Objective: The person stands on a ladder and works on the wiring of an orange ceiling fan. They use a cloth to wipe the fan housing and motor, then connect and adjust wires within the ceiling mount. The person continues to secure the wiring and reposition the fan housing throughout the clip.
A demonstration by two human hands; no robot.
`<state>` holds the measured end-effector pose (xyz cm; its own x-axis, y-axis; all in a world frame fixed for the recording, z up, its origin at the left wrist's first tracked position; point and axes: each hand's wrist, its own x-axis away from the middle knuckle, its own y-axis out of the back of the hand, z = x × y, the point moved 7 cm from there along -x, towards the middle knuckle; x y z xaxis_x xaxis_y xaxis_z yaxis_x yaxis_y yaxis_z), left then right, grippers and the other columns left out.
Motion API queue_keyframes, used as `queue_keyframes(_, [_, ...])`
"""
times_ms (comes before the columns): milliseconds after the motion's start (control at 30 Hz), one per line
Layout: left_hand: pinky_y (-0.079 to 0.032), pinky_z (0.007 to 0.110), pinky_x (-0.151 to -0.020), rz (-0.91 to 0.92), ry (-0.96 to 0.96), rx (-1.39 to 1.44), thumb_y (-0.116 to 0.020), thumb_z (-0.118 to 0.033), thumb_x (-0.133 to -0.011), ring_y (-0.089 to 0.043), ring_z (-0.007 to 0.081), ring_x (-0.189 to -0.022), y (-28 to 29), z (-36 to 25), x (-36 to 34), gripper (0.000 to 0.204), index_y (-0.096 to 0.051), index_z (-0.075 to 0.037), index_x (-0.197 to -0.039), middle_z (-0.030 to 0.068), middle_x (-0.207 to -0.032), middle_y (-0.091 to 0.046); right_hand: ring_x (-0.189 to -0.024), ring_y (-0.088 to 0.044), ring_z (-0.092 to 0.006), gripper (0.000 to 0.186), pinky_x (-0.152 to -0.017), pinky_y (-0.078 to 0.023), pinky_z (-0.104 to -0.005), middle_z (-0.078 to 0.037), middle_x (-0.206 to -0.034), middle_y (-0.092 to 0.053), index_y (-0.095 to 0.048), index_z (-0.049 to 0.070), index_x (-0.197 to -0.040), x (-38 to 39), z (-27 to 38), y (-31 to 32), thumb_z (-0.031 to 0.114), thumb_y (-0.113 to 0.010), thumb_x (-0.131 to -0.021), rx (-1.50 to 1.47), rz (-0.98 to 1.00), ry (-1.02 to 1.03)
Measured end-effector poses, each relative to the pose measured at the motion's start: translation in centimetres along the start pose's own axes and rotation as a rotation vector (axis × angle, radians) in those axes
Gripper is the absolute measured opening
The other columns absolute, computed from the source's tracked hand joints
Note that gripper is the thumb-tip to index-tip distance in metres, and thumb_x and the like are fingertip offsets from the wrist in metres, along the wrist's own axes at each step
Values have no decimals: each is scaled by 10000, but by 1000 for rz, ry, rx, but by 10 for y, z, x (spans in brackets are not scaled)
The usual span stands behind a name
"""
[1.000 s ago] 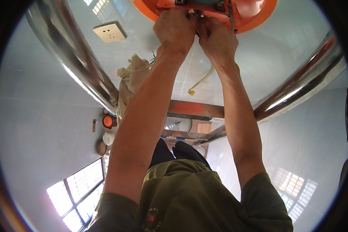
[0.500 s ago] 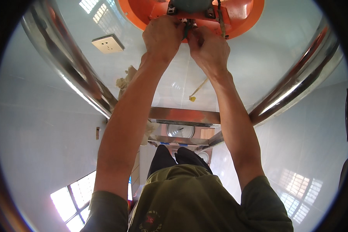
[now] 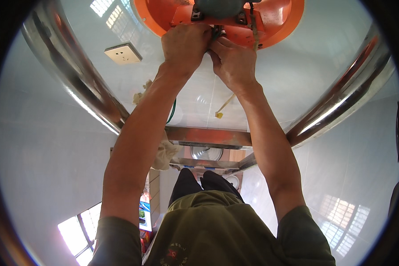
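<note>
An orange round fan-like housing [image 3: 288, 20] with a dark grey-green motor body [image 3: 221, 8] stands at the top. Just below the motor, my left hand [image 3: 185, 46] and my right hand [image 3: 236, 64] meet at the housing's lower edge, fingers pinched. Between the fingertips show thin dark green wires [image 3: 216, 33]; both hands are closed on them, though my fingers hide most of the grip. A worn cable [image 3: 255, 29] comes down past the motor, beside my right hand. Next to my left forearm hangs a green wire loop [image 3: 173, 111].
Polished metal tubes curve along the left [image 3: 71, 66] and right [image 3: 341, 88]. Metal crossbars [image 3: 208, 135] span below my arms, with a crumpled pale cloth [image 3: 165, 154] at their left. A wall socket [image 3: 124, 53] and a pale cord with a yellow end [image 3: 219, 114] are on or against the tiled wall.
My right hand has moved slightly down and left, closer to my left hand, its fingers folding in. My left forearm has shifted left, and a green wire loop now shows beside it.
</note>
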<state>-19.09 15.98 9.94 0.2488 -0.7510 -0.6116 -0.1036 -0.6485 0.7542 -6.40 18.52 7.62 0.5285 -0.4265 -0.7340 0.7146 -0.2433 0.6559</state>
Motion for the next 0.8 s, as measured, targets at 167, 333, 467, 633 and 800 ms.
queue_keyframes(167, [-568, 450, -614, -13, -69, -3, -720, -323, -984, -737, 329, -708, 0, 0, 0, 169, -829, -200, -942, 110, -743, -744, -734, -702, -263, 126, -604, -540, -384, 35, -865, -706, -784, 178, -933, 2, 2, 5, 86, -803, -850, 22, -75, 17])
queue_keyframes(333, [-576, 446, -605, 19, -83, -128, -711, -354, -989, -742, 318, -691, -4, 0, -2, 212, -811, -196, -889, 90, -719, -738, -723, -691, -264, 124, -595, -532, -392, 33, -849, -689, -781, 173, -919, 2, 2, 8, 83, -815, -842, -32, -113, 49])
queue_keyframes(467, [-574, 450, -588, 57, -59, -171, -713, -370, -985, -743, 327, -686, -8, -1, -3, 227, -801, -196, -870, 85, -711, -735, -728, -699, -244, 105, -584, -519, -394, 25, -821, -659, -764, 160, -885, 5, 1, 7, 70, -795, -839, -20, -111, 48])
queue_keyframes(633, [-575, 442, -593, 10, -35, -152, -709, -376, -987, -747, 326, -700, -9, 1, -1, 234, -796, -196, -865, 92, -716, -735, -692, -687, -248, 89, -567, -513, -392, 18, -792, -655, -762, 156, -867, 4, 0, 8, 76, -789, -841, -41, -114, 29])
queue_keyframes(800, [-570, 440, -604, -44, 12, -72, -694, -356, -988, -743, 325, -711, -9, -1, 4, 184, -804, -222, -926, 87, -741, -742, -695, -692, -255, 84, -571, -524, -385, 19, -800, -669, -764, 160, -873, 5, -3, 5, 88, -791, -840, -81, -135, -2])
